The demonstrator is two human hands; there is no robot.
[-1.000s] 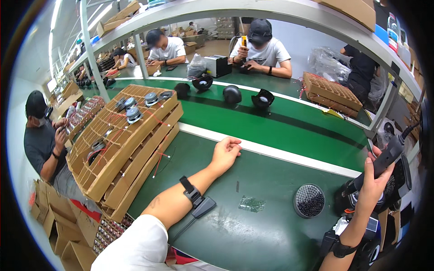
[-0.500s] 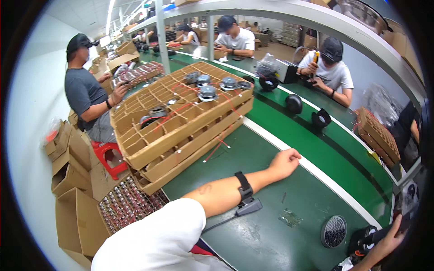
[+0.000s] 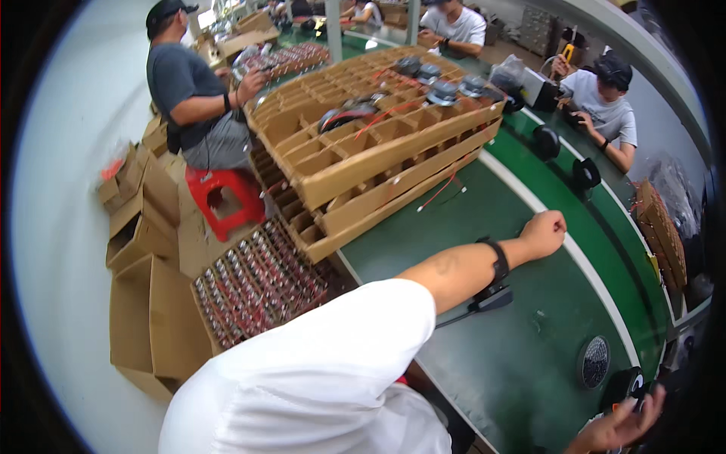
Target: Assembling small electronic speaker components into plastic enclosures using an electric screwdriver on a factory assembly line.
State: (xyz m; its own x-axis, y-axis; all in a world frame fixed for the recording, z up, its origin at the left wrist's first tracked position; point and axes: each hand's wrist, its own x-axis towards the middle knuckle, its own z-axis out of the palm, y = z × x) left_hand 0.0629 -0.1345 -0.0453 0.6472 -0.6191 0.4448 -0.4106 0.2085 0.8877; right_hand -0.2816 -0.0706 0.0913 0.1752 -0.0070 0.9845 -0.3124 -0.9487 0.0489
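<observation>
While the bare left hand (image 3: pixel 543 235) curls into a loose fist at the white edge strip (image 3: pixel 602 291) of the green conveyor belt (image 3: pixel 581 225), the bare right hand (image 3: pixel 622 425) is open at the lower right, its fingers parted. Whether the fist encloses anything, I cannot tell. Just beside the right hand is a partly hidden black object (image 3: pixel 622 386); near that, on the dark green tabletop (image 3: pixel 491 367), stands a round dish (image 3: pixel 581 365) of small black pieces. Stacked brown cardboard trays (image 3: pixel 378 169) bear round grey speaker units (image 3: pixel 442 94), well apart from both hands.
</observation>
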